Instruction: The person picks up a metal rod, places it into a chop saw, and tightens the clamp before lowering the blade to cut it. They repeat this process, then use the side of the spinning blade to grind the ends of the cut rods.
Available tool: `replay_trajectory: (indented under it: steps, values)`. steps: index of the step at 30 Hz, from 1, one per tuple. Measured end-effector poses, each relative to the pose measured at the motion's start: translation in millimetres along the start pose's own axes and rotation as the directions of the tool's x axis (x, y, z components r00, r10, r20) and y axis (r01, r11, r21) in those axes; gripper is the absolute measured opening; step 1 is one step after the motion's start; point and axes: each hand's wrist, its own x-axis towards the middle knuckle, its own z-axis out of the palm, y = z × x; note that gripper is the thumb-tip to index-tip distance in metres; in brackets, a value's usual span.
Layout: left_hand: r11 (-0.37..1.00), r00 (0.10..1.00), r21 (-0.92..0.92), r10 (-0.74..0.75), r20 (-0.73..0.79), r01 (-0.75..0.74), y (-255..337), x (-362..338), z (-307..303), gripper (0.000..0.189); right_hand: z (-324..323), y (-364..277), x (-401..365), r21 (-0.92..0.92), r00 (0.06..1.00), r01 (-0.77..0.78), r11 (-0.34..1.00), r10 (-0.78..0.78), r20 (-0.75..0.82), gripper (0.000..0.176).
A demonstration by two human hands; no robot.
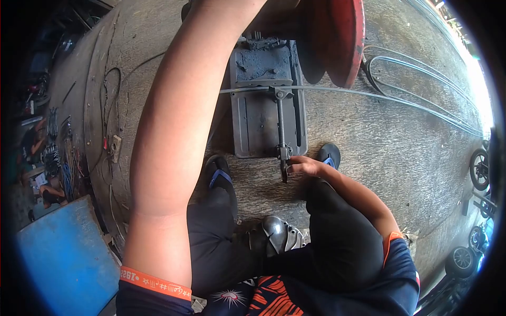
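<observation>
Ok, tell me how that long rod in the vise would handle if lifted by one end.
The rod is thin and very long, so it would probably sag and whip. It looks like steel: likely heavy overall. Seemingly round, it may roll if the right hand on the handle loosens the vise.

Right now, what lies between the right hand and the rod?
In the head view, the vise screw runs from the crank gripped by the right hand up to the rod, over the saw's base plate.

One saw base (pixel 249 124), one vise screw (pixel 281 121), one red guard (pixel 345 42), two sandals (pixel 219 174)
</observation>
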Motion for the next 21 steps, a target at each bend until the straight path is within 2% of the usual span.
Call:
replay_trajectory:
  steps: [1,2,4,5,7,8,9,10,12,14,16,17,18,20,21]
  values:
    - [1.0,1.0,0.001,-0.002,-0.001,0.002,-2,-1,-1,0.027,4,74,50,-0.048,0.989,0.132,0.99,-0.135,-0.052,0.072]
    - [0.998,0.998,-0.033,0.057,0.01,-0.056,-5,-1,-2,0.027,3,65,43,-0.048,0.99,0.131,0.99,-0.134,-0.052,0.072]
    - [0.991,0.993,-0.068,0.116,0.02,-0.114,-6,-3,-2,0.027,2,29,16,-0.194,0.974,0.193,0.962,-0.212,-0.082,0.05]
    - [0.992,0.994,-0.072,0.108,0.008,-0.107,-3,-4,-1,0.027,3,27,11,-0.194,0.974,0.193,0.962,-0.212,-0.082,0.05]
    - [0.992,0.995,-0.075,0.102,-0.004,-0.102,0,-5,-1,0.027,8,25,3,-0.446,0.917,0.282,0.85,-0.375,-0.135,0.042]
    - [0.999,0.999,-0.035,0.041,0.009,-0.04,1,-2,-1,0.027,3,9,-10,-0.447,0.916,0.283,0.849,-0.377,-0.137,0.042]
    - [1.0,1.0,-0.014,0.011,0.017,-0.011,1,-2,-1,0.026,-3,-17,-30,-0.048,0.952,0.268,0.962,-0.272,-0.141,0.039]
    - [1.0,1.0,0.007,-0.019,0.024,0.018,2,-2,-2,0.026,-9,-33,-41,0.36,0.98,0.197,0.912,-0.173,-0.097,0.036]
    - [0.999,0.999,-0.036,0.017,0.038,-0.016,5,-7,-4,0.027,-37,-39,-38,0.204,0.909,0.277,0.939,-0.188,-0.371,0.031]
    - [0.999,0.998,-0.047,-0.015,0.062,0.018,9,-6,-8,0.028,-75,-19,-7,0.101,0.714,0.42,0.902,-0.259,-0.651,0.03]
    - [0.998,0.995,-0.044,-0.051,0.088,0.055,9,-3,-6,0.029,-103,-17,13,-0.024,0.55,0.341,0.94,-0.22,-0.806,0.031]
    - [0.999,0.998,-0.045,-0.028,0.051,0.03,10,-2,-4,0.029,-111,-20,16,-0.227,0.494,0.214,0.95,-0.305,-0.814,0.033]
    - [1.0,1.0,0.017,-0.013,0.017,0.012,13,-5,2,0.029,-113,-22,22,-0.219,0.491,0.221,0.951,-0.302,-0.817,0.033]
    - [0.989,0.999,0.145,0.018,-0.051,-0.011,30,-9,15,0.029,-103,-54,26,-0.304,0.559,0.159,0.939,-0.34,-0.756,0.035]
    - [0.974,0.984,0.169,-0.13,-0.118,0.149,40,-6,21,0.028,-102,-55,37,-0.396,0.527,0.134,0.909,-0.404,-0.748,0.038]
